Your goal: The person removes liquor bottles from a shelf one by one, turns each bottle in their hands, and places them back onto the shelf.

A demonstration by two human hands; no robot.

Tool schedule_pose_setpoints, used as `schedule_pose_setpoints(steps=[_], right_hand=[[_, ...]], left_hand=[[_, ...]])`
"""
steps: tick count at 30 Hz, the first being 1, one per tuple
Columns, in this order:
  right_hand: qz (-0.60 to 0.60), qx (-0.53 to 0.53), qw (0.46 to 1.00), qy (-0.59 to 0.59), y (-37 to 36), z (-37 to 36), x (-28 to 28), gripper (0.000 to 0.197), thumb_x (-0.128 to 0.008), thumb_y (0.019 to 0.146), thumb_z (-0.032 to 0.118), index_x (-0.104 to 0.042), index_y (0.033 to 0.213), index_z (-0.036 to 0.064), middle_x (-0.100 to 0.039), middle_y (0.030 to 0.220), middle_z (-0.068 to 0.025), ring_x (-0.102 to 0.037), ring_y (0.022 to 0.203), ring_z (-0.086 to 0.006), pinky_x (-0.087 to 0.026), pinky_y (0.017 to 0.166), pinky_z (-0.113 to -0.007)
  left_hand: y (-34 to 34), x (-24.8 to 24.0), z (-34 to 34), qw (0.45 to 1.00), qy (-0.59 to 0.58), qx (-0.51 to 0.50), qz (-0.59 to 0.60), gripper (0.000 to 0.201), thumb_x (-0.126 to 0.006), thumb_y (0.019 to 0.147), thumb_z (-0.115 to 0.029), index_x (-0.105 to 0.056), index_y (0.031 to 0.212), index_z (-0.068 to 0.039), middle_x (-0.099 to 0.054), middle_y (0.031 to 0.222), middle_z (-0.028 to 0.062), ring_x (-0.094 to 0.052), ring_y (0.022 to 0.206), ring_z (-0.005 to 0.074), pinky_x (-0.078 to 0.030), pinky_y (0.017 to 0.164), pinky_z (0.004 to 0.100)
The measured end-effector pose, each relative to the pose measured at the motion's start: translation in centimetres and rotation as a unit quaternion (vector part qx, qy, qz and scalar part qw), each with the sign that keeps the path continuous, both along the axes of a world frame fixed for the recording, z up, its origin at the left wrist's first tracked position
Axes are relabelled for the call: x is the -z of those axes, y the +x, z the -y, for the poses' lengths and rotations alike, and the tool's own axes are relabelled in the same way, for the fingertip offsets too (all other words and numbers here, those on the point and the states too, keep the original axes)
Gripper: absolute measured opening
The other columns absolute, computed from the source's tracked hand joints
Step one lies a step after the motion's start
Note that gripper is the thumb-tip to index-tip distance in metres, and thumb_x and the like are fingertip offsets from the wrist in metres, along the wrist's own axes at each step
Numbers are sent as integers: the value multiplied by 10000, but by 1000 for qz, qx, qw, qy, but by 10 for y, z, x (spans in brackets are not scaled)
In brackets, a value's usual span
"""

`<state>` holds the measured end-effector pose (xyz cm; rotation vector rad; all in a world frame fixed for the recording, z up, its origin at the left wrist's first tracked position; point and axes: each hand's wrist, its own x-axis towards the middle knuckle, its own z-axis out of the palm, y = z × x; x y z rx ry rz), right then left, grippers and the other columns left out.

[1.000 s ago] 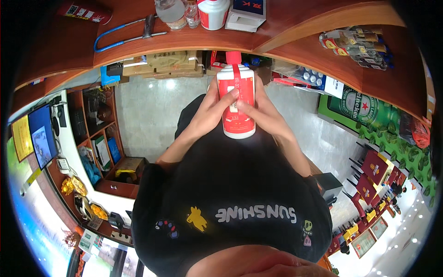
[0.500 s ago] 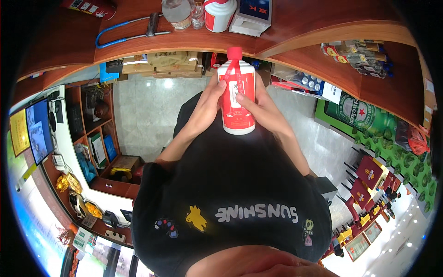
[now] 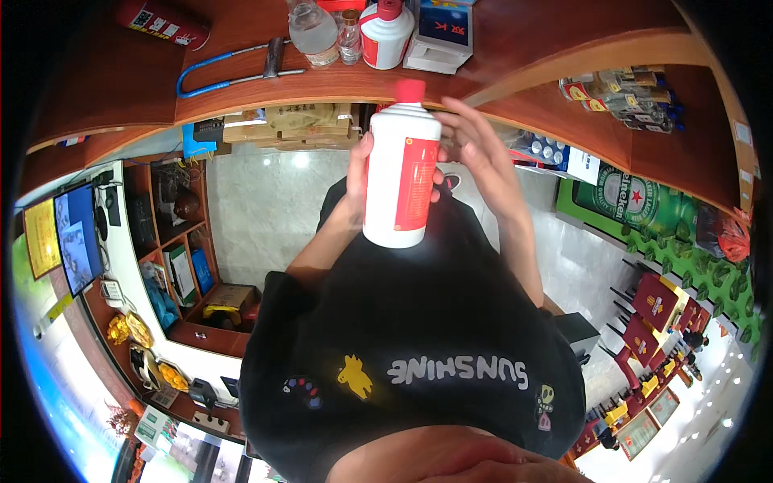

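Observation:
A white liquor bottle with a red cap and a red label panel stands upright in front of my chest. My left hand grips it from behind, thumb along its left side and fingertips showing round its right side. The side now facing me is mostly white, with the red panel toward the right. Just to the right of the bottle's shoulder, my right hand is open, its fingers spread and off the bottle.
Beyond the bottle, a wooden shelf carries a blue-handled U-shaped lock, a clear glass jar, a similar white bottle and a boxed display. Several small bottles lie at the right. Beer crates stand below.
The bottle has turned about its upright axis, bringing its white side and another red panel round toward me. My right hand has let go and moved right; my left still grips it.

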<state>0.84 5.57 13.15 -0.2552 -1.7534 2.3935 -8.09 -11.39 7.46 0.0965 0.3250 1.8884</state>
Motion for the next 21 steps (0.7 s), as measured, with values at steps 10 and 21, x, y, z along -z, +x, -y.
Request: schedule_pose_setpoints(steps=[10, 21], right_hand=[[117, 91, 988, 48, -13, -4, 35, 490, -630, 982, 325, -526, 1342, 9, -660, 1107, -102, -632, 966, -151, -524, 818, -300], [45, 75, 989, 123, 14, -11, 15, 823, -759, 891, 283, -270, 1477, -26, -499, 1355, -183, -492, 1269, -229, -406, 1076, -365]], left_hand=[[-4, 34, -1, 953, -145, 103, -243, 872, -570, 909, -655, -390, 1444, 11, -604, 1271, 239, -674, 1083, 355, -572, 920, 475], [-4, 19, -11, 947, -174, 154, -222, 824, -716, 835, -465, -393, 1404, 35, -650, 1143, 270, -692, 1034, 369, -588, 901, 469]])
